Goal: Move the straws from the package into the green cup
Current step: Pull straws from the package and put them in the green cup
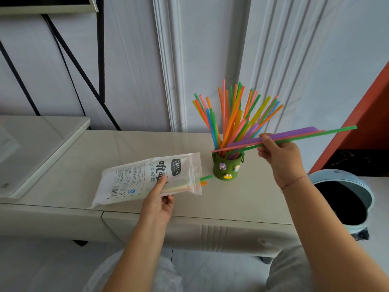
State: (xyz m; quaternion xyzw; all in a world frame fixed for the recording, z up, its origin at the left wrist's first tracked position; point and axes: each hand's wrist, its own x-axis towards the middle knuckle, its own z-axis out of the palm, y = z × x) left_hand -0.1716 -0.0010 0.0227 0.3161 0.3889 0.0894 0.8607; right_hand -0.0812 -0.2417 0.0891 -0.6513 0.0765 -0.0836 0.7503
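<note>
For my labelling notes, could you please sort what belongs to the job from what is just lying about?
Job: package, green cup, straws pinched in the right hand, left hand holding the package.
Lying about: blue bin, black rack.

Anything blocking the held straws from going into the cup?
Only the standing straws in the cup: they fan out and crowd its mouth, and the bundle in the right hand lies crosswise before them. Nothing else visible.
</note>
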